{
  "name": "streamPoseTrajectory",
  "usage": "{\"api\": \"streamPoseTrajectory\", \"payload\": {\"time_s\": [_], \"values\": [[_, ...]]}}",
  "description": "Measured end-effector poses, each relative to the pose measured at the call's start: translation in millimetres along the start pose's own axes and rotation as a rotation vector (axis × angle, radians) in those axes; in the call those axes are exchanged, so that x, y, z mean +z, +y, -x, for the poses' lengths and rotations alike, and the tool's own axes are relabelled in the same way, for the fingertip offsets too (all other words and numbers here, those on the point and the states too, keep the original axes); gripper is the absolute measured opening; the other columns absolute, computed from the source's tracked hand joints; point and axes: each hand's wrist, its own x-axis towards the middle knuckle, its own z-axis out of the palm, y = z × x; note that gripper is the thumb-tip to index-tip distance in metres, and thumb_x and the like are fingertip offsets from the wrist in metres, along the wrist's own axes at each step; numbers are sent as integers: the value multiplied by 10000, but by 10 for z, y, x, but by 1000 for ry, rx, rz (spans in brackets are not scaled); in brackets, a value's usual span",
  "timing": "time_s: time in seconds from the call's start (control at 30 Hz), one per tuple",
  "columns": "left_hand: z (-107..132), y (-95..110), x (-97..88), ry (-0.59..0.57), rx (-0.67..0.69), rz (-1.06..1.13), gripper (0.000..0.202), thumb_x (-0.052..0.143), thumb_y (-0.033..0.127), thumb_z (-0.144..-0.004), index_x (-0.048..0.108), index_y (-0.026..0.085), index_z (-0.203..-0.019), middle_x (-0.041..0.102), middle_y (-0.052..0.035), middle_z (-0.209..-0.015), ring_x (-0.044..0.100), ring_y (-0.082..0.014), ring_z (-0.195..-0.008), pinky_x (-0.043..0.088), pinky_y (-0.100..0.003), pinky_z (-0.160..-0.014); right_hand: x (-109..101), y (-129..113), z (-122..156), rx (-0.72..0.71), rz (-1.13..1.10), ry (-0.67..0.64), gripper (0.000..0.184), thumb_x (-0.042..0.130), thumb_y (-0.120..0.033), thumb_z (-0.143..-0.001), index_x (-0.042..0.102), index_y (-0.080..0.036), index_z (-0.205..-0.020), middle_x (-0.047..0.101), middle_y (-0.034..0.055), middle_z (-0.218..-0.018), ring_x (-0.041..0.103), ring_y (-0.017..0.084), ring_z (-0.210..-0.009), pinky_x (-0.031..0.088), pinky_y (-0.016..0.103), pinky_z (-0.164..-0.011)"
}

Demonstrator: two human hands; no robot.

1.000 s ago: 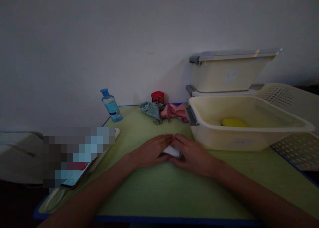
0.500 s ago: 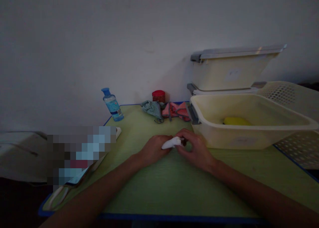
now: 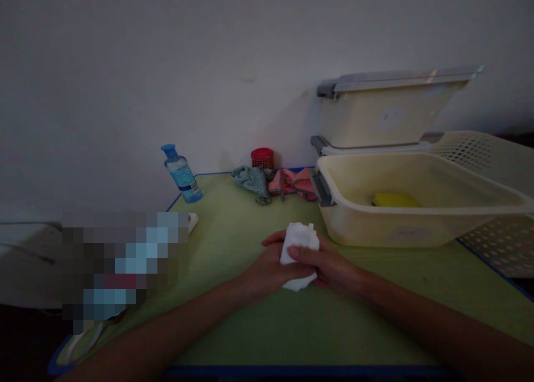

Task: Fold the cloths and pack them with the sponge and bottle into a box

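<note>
Over the middle of the green table (image 3: 250, 332), both hands hold a small white folded bundle (image 3: 301, 236), soft and crumpled at its edges. Whether it is cloth or tissue I cannot tell. My left hand (image 3: 265, 273) wraps it from the left, its thumb lying across the lower front. From the right, my right hand (image 3: 337, 266) grips it with the thumb pressed on its face. Most of the fingers are hidden behind the bundle, which stands nearly upright with its broad side toward me.
A cream bin (image 3: 417, 226) with a yellow item (image 3: 394, 199) inside stands at right, before a lidded bin (image 3: 375, 118) and a perforated basket (image 3: 486, 243). Behind my hands lie grey-green cloth (image 3: 250, 180), pink cloth (image 3: 290, 183) and a red-lidded container (image 3: 262, 158). A blue bottle (image 3: 183, 176) leans at left.
The white bundle has turned from a narrow, slanted roll to broad side facing me. My right hand has gone from pinching its end to gripping it, and my left thumb now crosses its front.
</note>
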Motion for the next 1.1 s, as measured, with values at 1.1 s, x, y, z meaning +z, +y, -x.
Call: {"api": "streamPoseTrajectory", "payload": {"time_s": [1.1], "values": [[-6,21,-23,-166,104,-119,394,706,115,-538,611,152,-918,680,-16,-895,624,-212,-926,483,-305,-819,50,-28,-11,107,-269,198,327,473,-457,-856,553,-170,-722,702,73,-833,621,111,-605,481,208,-554]]}}
